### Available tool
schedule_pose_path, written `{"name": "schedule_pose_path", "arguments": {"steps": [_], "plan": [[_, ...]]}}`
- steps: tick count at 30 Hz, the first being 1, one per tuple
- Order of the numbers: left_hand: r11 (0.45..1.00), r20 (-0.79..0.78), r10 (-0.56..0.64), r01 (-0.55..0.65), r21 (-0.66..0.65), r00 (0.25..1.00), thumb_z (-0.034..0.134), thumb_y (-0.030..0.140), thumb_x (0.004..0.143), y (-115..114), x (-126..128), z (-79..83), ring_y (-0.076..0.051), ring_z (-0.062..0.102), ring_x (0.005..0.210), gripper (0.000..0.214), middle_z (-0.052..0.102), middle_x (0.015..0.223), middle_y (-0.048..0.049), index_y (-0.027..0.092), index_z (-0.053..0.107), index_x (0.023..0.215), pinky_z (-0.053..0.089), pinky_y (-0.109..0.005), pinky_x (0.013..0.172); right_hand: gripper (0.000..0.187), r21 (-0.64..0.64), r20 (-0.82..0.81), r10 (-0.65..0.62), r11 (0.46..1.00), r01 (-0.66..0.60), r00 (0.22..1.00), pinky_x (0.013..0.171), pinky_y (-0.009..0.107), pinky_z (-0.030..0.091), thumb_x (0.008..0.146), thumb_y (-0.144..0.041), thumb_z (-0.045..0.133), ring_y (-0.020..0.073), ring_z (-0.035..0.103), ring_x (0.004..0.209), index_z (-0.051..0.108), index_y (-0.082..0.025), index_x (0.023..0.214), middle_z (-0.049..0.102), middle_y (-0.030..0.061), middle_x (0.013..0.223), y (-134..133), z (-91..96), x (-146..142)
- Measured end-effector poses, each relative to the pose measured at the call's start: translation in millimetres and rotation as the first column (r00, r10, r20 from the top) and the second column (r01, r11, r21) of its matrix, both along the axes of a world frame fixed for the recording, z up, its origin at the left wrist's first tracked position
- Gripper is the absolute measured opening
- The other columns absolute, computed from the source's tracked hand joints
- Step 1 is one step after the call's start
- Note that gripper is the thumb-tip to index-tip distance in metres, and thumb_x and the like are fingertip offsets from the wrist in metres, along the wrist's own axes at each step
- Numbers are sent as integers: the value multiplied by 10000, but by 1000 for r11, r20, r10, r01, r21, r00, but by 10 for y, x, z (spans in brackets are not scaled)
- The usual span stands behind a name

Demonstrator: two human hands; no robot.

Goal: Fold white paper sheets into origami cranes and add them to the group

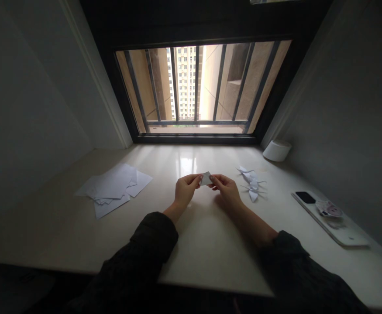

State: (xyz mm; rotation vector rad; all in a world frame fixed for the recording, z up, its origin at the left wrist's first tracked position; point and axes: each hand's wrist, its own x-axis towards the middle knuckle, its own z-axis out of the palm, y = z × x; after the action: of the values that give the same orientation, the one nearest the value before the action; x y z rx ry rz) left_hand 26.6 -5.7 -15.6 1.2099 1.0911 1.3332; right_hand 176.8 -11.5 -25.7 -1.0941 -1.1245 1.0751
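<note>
A small folded piece of paper (206,179) is held up between my two hands, over the middle of the white surface. My left hand (187,188) pinches its left edge between thumb and fingers. On the opposite edge, my right hand (226,188) has the paper in a similar pinch. The paper looks grey against the window light, and its exact fold is too small to make out. Just right of my right hand lie several folded paper cranes (252,183) with thin pointed ends, close together.
Loose white paper sheets (112,185) lie in an uneven pile at the left. At the right is a phone (330,218) with a cartoon grip on its back. A white cylindrical object (277,150) stands by the right wall. Behind the sill (191,257) is a barred window (197,87).
</note>
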Motion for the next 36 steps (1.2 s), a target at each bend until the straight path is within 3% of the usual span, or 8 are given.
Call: {"name": "schedule_pose_path", "arguments": {"steps": [10,16,20,24,29,32,36], "plan": [[1000,-12,23,-23,14,1000,702,375,701,-2,-35,34,-177,652,749,297,725,831,-85,152,749,892,539,-286,654,383,-30,54,139,990,-137,989,612,292,454,638,-486,741,171,626,645,692,-175,856,703,54,688,-6,25,33],[998,64,54,-55,14,996,715,388,691,1,-45,36,-186,659,760,326,728,847,-83,140,743,901,563,-326,694,457,-5,58,252,968,-252,966,644,308,475,587,-442,785,174,632,663,688,-182,951,714,44,732,0,21,46],[998,61,53,-55,19,997,716,401,690,-3,-40,40,-192,664,759,335,730,838,-83,140,744,899,566,-334,695,488,-5,94,209,978,-209,973,631,318,488,560,-480,789,184,631,661,690,-177,930,716,57,742,-7,36,38],[997,21,74,-74,7,997,716,406,688,3,-40,42,-185,662,743,334,730,829,-80,148,746,898,561,-312,667,454,-4,158,76,997,-76,985,590,308,479,573,-534,763,192,630,640,693,-160,822,708,78,710,3,18,62],[998,0,59,-59,10,998,713,413,691,-2,-36,53,-179,657,747,346,725,837,-81,146,742,910,555,-298,656,353,95,350,-48,995,15,935,623,318,470,648,-533,713,205,635,670,683,-189,716,701,63,707,-2,23,101],[1000,38,-27,28,-5,999,713,406,695,-11,-39,79,-178,657,784,406,715,919,-89,154,711,1014,554,-286,656,330,137,396,-79,990,26,915,639,321,473,690,-527,681,205,640,680,682,-199,729,697,52,713,-2,33,109],[972,59,-229,226,65,972,773,318,641,-26,-52,136,-196,656,865,589,648,1135,-102,219,612,1198,551,-296,690,340,121,288,-36,993,1,957,616,302,479,712,-529,655,203,646,683,645,-190,728,663,41,675,35,8,112]]}}
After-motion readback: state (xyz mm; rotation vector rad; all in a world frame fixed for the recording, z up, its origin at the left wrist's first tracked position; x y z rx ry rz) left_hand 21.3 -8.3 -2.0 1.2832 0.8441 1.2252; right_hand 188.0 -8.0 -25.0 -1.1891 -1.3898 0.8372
